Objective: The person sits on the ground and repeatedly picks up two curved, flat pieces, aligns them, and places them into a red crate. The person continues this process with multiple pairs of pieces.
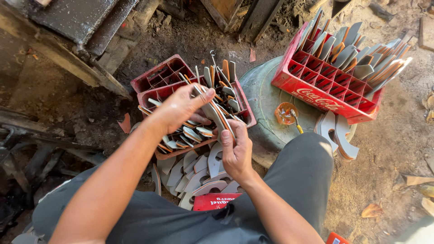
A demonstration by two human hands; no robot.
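Note:
My left hand and my right hand together grip a small stack of flat grey metal blades with orange edges, held over a red plastic crate that holds several more blades. The left hand pinches the top of the stack, and the right hand holds it from below. Curved grey metal pieces lie piled on the ground just under my hands, between my knees.
A second red crate full of upright blades rests on a round grey metal disc at the right. A small orange cup sits on the disc. More curved pieces lean by my right knee. Dirt floor and metal beams surround.

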